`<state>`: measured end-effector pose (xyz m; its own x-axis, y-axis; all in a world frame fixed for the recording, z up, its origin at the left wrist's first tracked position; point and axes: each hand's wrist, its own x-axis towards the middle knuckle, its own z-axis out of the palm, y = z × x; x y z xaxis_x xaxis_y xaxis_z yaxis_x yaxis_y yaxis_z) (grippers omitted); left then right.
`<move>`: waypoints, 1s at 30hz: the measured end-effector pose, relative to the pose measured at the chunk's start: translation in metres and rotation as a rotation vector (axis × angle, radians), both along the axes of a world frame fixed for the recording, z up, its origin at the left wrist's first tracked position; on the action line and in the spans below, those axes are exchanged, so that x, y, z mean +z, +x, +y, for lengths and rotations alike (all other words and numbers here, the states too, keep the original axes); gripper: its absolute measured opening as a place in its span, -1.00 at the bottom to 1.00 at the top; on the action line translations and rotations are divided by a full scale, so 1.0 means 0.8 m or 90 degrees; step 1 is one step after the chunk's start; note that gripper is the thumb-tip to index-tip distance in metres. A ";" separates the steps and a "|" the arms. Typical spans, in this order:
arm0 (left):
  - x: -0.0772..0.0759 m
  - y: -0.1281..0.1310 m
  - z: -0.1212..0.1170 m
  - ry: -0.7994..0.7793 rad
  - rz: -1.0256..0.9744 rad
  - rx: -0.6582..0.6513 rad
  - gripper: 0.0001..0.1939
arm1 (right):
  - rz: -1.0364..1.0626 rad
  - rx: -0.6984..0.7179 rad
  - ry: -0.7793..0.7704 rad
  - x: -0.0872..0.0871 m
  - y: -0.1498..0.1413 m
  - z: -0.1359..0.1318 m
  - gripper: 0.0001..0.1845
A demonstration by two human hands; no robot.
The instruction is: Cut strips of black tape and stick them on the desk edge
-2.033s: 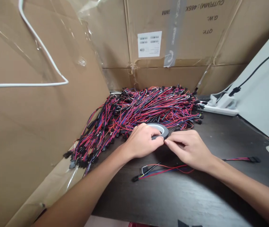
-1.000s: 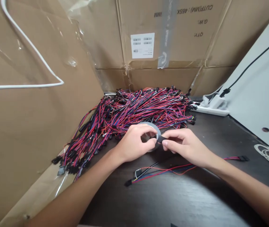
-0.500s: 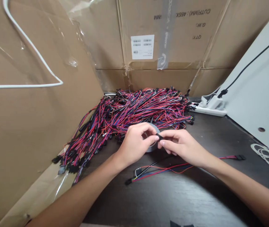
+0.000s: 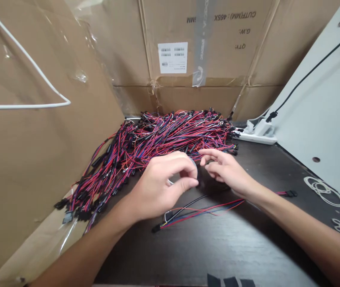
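Observation:
My left hand is curled, with thumb and forefinger close together, round a roll of tape. Only a thin grey edge and a bit of the pale inner ring of the roll show; the hand covers most of it. Just to the right, my right hand hovers with fingers loosely bent and apart, and nothing shows in it. Below both hands a wire harness of red, blue, black and orange wires lies across the dark table, with black connectors at its ends.
A big heap of similar wire harnesses fills the back and left. Cardboard walls the back and left side. A white power strip and rubber bands are on the right. Black strips stick to the front edge.
My hands have come apart, and the small black piece pinched between them is out of sight. My right hand's fingers have opened. The whole view has shifted slightly.

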<state>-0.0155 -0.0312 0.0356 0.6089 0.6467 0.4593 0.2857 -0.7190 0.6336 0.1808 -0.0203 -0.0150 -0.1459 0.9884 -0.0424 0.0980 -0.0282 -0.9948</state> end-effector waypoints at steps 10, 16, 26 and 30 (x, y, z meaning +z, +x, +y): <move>-0.014 0.013 -0.030 -0.341 0.436 -0.322 -0.84 | -0.095 0.070 0.039 -0.002 -0.007 0.002 -0.76; -0.020 0.014 -0.064 -0.330 0.448 -0.204 -0.80 | -0.095 0.073 0.047 -0.006 -0.004 0.004 -0.81; -0.029 -0.001 -0.077 -0.346 0.483 -0.140 -0.69 | -0.106 0.080 0.044 -0.004 -0.005 0.003 -0.82; -0.034 -0.004 -0.082 -0.320 0.478 -0.131 -0.62 | -0.113 0.080 0.048 -0.005 -0.006 0.005 -0.82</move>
<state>-0.0186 -0.0965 0.0082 0.7579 0.5095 -0.4075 0.6450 -0.4914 0.5852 0.1761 -0.0166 -0.0187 -0.2650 0.9642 -0.0047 0.2703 0.0696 -0.9602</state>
